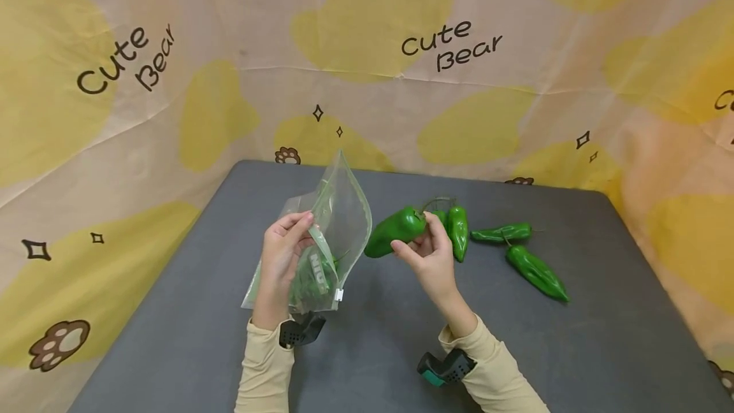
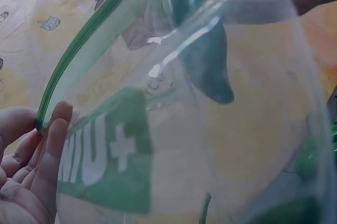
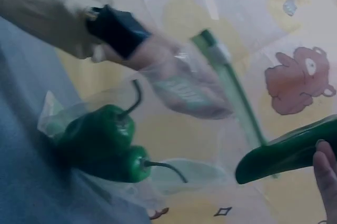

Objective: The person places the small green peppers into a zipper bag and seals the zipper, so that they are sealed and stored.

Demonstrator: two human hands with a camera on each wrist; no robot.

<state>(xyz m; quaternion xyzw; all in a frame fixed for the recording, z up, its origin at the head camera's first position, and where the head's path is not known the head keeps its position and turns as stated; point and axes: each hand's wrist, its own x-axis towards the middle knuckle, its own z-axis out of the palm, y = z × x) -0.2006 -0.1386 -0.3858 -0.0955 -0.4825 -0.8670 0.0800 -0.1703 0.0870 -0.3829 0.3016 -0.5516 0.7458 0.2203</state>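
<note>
Cream sleeves [image 1: 266,371]: in the head view, lay nearest, over the gray table [image 1: 355,368].
Left hand [image 1: 281,253]: apart from the other, pinched the clear zip bag [image 1: 323,244] by its open rim.
Right hand [image 1: 432,263]: gripped a green pepper [image 1: 395,232] just right of the bag's mouth.
Loose peppers [image 1: 536,271]: at least four lay farther right.
Zip edge [image 2: 68,63]: in the left-wrist view, sat between the left hand's fingers.
Bagged peppers [image 3: 97,134]: in the right-wrist view, two showed within the plastic.
</note>
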